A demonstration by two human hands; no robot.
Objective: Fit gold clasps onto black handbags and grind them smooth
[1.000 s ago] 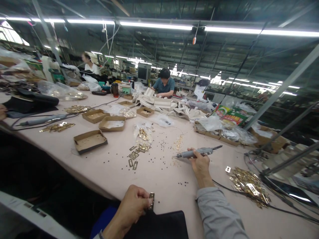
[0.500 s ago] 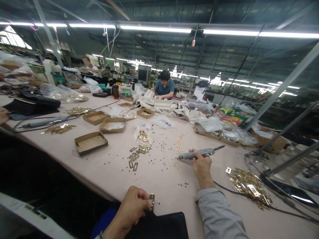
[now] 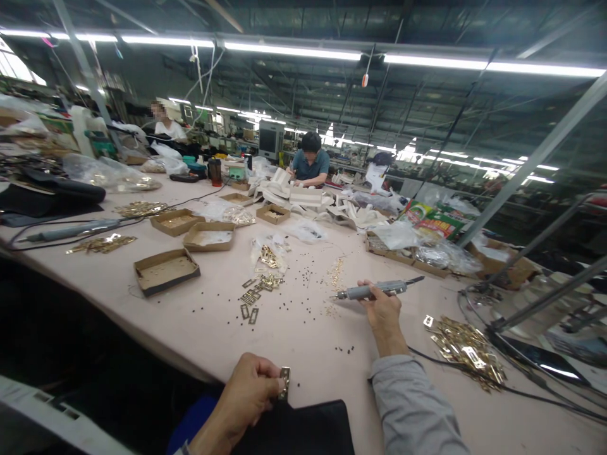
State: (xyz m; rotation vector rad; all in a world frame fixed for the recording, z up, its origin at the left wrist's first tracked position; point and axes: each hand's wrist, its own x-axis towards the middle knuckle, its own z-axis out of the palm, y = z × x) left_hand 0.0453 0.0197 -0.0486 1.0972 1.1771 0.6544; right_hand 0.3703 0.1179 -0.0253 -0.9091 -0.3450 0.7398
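Observation:
My left hand point(image 3: 253, 392) pinches a small gold metal plate point(image 3: 284, 381) at the edge of a black flat piece point(image 3: 308, 428), which looks like leather and lies at the table's near edge. In my right hand point(image 3: 382, 313) is a grey electric screwdriver point(image 3: 372, 291), held nearly level with its tip pointing left. The tip is just over a scatter of tiny gold screws point(image 3: 329, 309); whether it touches one I cannot tell. Small black bits point(image 3: 344, 349) lie between my two hands. Gold rectangular frames point(image 3: 253, 297) are spread farther up the table.
A heap of gold plates point(image 3: 467, 354) lies at right, with the screwdriver's cord beside it. Shallow cardboard trays point(image 3: 167, 272) stand at left, near a second screwdriver point(image 3: 71, 232). A metal stand point(image 3: 545, 300) rises at far right. A co-worker point(image 3: 310, 161) sits across the table.
The whole view has shifted slightly. Both hands keep their hold on the plate and the screwdriver, almost unmoved. Another person's hand at the far left edge is out of view now.

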